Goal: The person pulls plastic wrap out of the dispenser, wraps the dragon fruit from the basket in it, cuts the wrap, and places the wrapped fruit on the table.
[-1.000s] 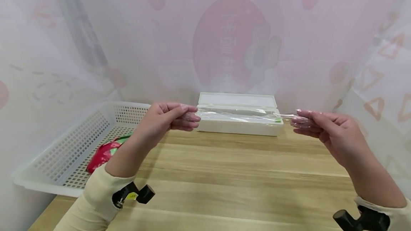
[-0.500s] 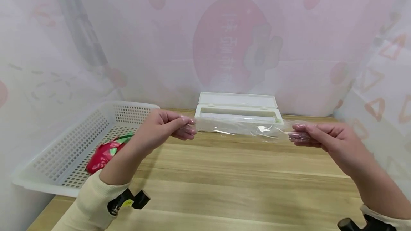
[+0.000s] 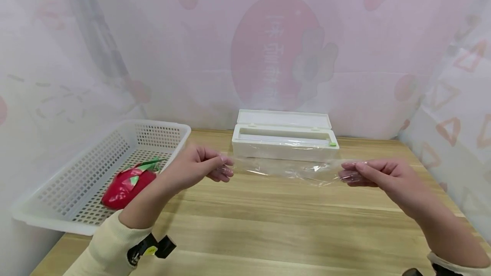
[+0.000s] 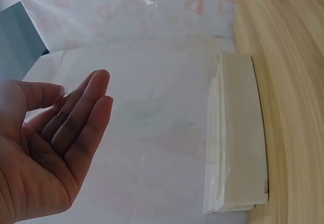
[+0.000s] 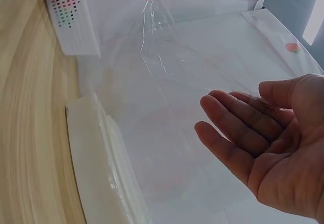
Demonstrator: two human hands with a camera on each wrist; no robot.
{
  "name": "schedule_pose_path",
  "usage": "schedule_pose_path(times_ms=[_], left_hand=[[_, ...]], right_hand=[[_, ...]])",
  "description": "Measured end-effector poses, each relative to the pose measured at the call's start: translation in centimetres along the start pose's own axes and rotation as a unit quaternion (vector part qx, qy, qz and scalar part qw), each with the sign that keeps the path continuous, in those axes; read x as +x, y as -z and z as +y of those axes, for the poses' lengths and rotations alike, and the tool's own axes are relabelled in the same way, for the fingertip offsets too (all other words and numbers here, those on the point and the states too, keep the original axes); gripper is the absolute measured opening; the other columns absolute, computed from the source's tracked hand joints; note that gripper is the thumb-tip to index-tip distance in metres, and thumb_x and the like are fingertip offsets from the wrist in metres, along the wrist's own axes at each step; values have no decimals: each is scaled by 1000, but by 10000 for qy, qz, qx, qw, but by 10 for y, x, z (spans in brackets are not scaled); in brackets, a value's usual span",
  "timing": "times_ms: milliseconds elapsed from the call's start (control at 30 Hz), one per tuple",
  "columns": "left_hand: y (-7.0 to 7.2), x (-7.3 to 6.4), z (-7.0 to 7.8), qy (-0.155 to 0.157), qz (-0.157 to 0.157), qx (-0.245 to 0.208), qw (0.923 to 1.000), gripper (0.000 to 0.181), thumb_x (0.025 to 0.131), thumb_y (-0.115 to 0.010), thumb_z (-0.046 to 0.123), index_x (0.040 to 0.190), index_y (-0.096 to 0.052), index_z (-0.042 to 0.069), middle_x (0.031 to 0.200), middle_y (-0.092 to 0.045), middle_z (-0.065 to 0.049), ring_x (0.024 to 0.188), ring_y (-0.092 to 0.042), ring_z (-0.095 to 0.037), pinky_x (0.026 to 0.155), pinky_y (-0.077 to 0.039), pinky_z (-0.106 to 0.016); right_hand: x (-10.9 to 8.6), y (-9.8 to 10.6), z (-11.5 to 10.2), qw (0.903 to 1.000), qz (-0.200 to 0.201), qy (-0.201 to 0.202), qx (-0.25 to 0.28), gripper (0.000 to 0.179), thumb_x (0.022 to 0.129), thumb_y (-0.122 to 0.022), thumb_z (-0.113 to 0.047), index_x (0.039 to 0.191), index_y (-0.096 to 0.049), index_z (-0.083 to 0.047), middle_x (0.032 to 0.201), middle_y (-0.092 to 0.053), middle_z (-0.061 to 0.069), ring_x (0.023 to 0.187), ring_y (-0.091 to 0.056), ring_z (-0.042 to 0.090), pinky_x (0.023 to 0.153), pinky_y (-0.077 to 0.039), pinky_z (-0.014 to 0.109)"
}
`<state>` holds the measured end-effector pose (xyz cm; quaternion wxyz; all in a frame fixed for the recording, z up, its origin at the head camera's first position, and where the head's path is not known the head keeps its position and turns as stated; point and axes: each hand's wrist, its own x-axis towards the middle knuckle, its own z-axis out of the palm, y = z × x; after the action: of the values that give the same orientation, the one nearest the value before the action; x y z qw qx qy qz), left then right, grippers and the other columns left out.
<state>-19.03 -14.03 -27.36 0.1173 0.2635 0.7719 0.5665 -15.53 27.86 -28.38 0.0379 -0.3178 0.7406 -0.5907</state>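
Note:
A sheet of clear cling film (image 3: 285,173) spans the gap between both hands in the head view. My left hand (image 3: 195,166) pinches its left end between thumb and fingers. At the other end my right hand (image 3: 383,178) pinches it the same way. Just beyond stands a white cling film dispenser (image 3: 285,151), its lid (image 3: 284,118) raised at the back. The film reaches up over the dispenser's front. A small green slider (image 3: 333,144) sits at its right end. In the right wrist view, the film (image 5: 159,46) narrows into folds at the left hand.
At the left, a white perforated basket (image 3: 163,125) holds a shiny red dragon fruit (image 3: 124,188) with green tips. Wooden table (image 3: 276,225) lies under the hands. Printed pale cloth (image 3: 192,54) walls the back and sides.
Both hands have moved lower and toward the person, drawing the film out from the dispenser. More film now hangs in front of the box. Dispenser and basket have stayed put.

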Motion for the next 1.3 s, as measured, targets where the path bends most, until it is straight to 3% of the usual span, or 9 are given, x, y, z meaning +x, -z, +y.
schedule_pose_path(times_ms=[233,400,533,667,967,1300], left_hand=[[-3,-5,-10,214,-174,303,9992,23,96,-61,12,101,-70,-9,86,-72,-15,77,-71,-30,71,-58,-37],[-6,-8,-17,431,-248,473,9976,23,96,-61,14,95,-71,-7,83,-72,-13,75,-71,-28,68,-58,-36],[-10,-10,-27,578,-294,948,9934,22,97,-60,15,90,-72,-2,79,-72,-7,70,-70,-22,63,-58,-35],[-17,-11,-38,671,-337,1507,9857,20,96,-61,15,85,-73,4,73,-70,-1,65,-68,-16,58,-56,-35],[-29,-14,-61,584,-652,2040,9751,21,95,-59,11,80,-72,5,68,-67,-1,58,-65,-13,56,-53,-29],[-43,-21,-79,735,-928,2581,9588,33,94,-58,10,62,-67,12,57,-62,6,49,-62,-13,49,-48,-26]], right_hand=[[-6,-6,6,9958,30,-860,-315,29,104,-42,-5,119,-64,7,107,-70,17,96,-69,28,86,-53,30],[-9,-10,18,9961,-108,-824,-281,28,102,-44,-1,117,-65,8,105,-71,15,96,-69,26,78,-56,38],[-13,-12,26,9922,-244,-1118,-485,28,103,-45,-4,116,-63,13,102,-73,9,92,-70,21,73,-57,35],[-15,-16,34,9848,-371,-1521,-752,30,102,-48,-9,114,-63,13,98,-73,6,87,-71,19,69,-57,33],[-19,-31,49,9632,-622,-2438,-944,25,98,-56,-13,102,-69,9,85,-71,16,75,-69,23,58,-54,32],[-28,-45,63,9412,-1135,-2696,-1693,27,98,-57,-17,77,-70,-3,62,-64,4,57,-63,20,48,-49,29]])
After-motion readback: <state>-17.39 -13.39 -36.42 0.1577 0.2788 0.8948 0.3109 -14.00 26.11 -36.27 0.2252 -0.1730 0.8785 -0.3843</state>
